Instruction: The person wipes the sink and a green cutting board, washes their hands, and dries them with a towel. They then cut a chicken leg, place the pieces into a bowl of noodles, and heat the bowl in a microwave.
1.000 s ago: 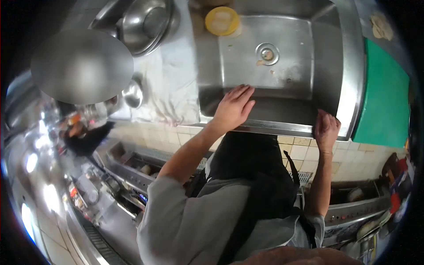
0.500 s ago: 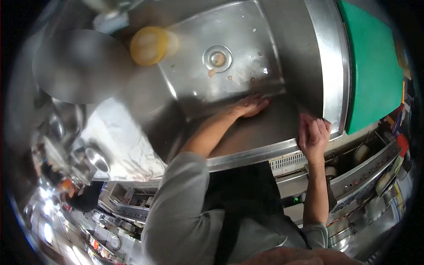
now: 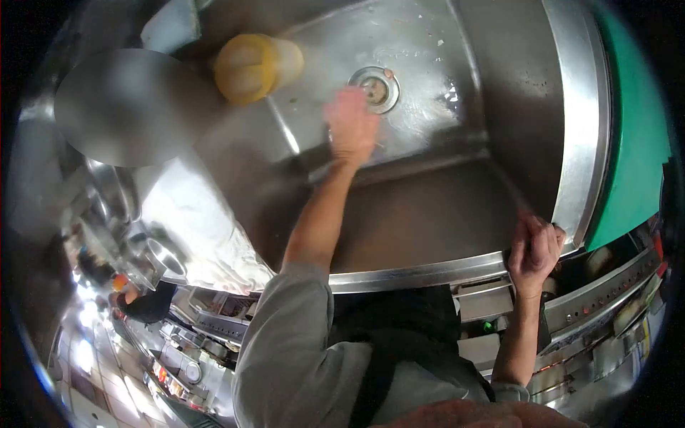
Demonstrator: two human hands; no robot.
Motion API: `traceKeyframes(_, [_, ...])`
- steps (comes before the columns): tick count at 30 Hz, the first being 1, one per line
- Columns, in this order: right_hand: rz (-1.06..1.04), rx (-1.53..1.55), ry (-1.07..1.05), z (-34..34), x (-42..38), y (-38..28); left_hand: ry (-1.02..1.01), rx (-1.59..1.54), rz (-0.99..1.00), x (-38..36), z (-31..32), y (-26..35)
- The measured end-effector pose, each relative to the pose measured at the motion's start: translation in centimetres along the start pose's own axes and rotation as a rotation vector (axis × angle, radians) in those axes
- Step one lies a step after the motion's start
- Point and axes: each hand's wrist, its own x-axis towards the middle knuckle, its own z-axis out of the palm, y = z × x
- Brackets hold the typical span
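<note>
My left hand (image 3: 353, 127) is low in the steel sink (image 3: 428, 214), just left of the drain (image 3: 376, 90). Motion blurs it, but its fingers look stretched out, with nothing visible in them. Small pale and orange scraps lie in and at the drain, and water shines on the sink floor. At the sink's near right corner, my right hand (image 3: 535, 250) is closed, its fingers curled beside the metal rim (image 3: 428, 273). Whatever it may hold is hidden. A yellow-rimmed, whitish container (image 3: 246, 69) is at the sink's far left.
A green board (image 3: 635, 135) lies to the right of the sink. White cloth (image 3: 196, 221) and metal bowls (image 3: 163, 257) are on the left. A blurred grey round shape (image 3: 128, 107) covers the upper left. Another person (image 3: 146, 303) is farther off, lower left.
My left hand has moved up and left from the near side of the sink to beside the drain. The view has shifted, and my right hand remains at the near right corner.
</note>
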Motion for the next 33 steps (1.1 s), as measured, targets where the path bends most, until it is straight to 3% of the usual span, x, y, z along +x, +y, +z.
traceKeyframes(1, [-0.008, -0.004, -0.008, -0.1, 0.2, -0.1, -0.225, 0.054, -0.185, 0.4, -2.8, -2.3])
traceKeyframes(3, [-0.013, -0.021, 0.008, 0.0, 0.1, 0.0, -0.036, -0.644, -0.429, 0.5, 7.8, -14.0])
traceKeyframes(4, [-0.006, -0.024, 0.011, 0.1, 0.1, 0.2, -0.038, -0.644, -0.421, 0.7, 7.7, -13.5])
traceKeyframes(6, [-0.026, -0.006, -0.013, -0.1, -0.3, 0.5, 0.356, -0.331, -0.284, 0.0, 6.4, -11.9])
traceKeyframes(9, [-0.014, -0.003, -0.016, -0.1, -0.4, 0.5, 0.424, -0.400, -0.326, 2.7, 7.4, -8.3])
traceKeyframes(10, [-0.010, -0.006, -0.018, -0.1, -0.4, 0.7, 0.420, -0.402, -0.324, 3.3, 7.0, -6.6])
traceKeyframes(12, [-0.006, 0.011, -0.009, -0.2, -0.6, 0.7, 0.351, -0.566, -0.055, 3.9, 5.6, -3.2])
traceKeyframes(16, [-0.005, 0.005, 0.011, -0.1, -0.7, 1.2, 0.407, -0.796, 0.058, 4.0, 4.5, 0.9])
traceKeyframes(21, [0.014, 0.057, 0.026, -0.1, -0.8, 1.1, 0.123, -0.314, 0.154, -4.6, 5.3, -3.7])
traceKeyframes(24, [-0.001, 0.063, 0.050, 0.0, -0.8, 1.2, 0.042, -0.125, 0.123, -4.3, 6.1, -4.5])
traceKeyframes(27, [0.002, 0.077, 0.045, 0.0, -0.7, 1.1, 0.070, -0.178, 0.093, 0.1, 4.1, -1.2])
traceKeyframes(33, [0.044, 0.033, 0.043, -0.2, -0.6, 0.7, 0.381, -0.265, 0.208, 11.4, 3.1, 3.0])
